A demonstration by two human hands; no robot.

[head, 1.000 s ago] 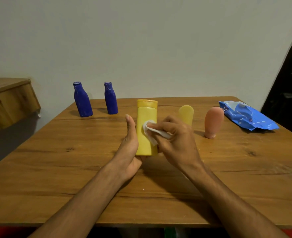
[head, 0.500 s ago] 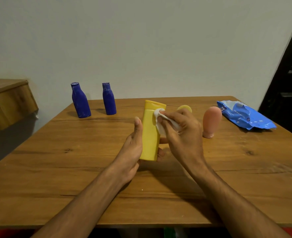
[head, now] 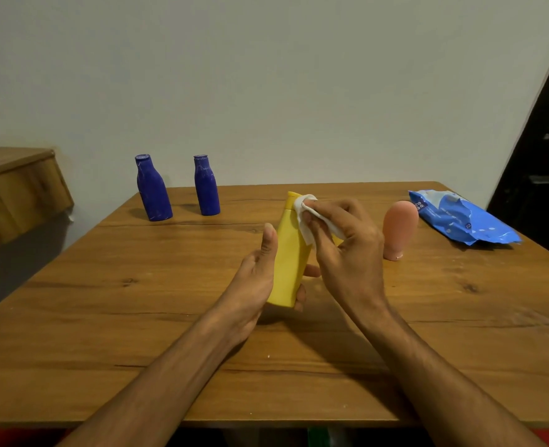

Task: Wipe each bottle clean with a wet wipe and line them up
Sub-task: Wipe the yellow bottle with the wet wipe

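- While the left hand (head: pixel 253 285) grips the yellow bottle (head: pixel 290 262) round its lower half, thumb up the near side and fingers curled round the far side, the bottle leans with its cap tipped away and to the right. Its base seems lifted off the surface (head: pixel 137 317), though this angle leaves that unsure.
- The right hand (head: pixel 347 250) pinches a white wet wipe (head: pixel 305 217) between thumb and fingers and presses it on the yellow bottle's shoulder and cap.
- Two blue bottles (head: pixel 153 191) (head: pixel 206 188) stand upright side by side, well to the far left of the yellow bottle. A pink bottle (head: pixel 399 229) stands cap-down to its right, and a blue wipes pack (head: pixel 460 219) lies farther right again.
- The step in hand looks like wiping the yellow bottle, now at its top end.
- The next move probably calls for turning the bottle in the left hand so the wipe reaches the unwiped faces. It then needs setting upright in line with the blue pair, and a firm hold matters because damp plastic can slip.
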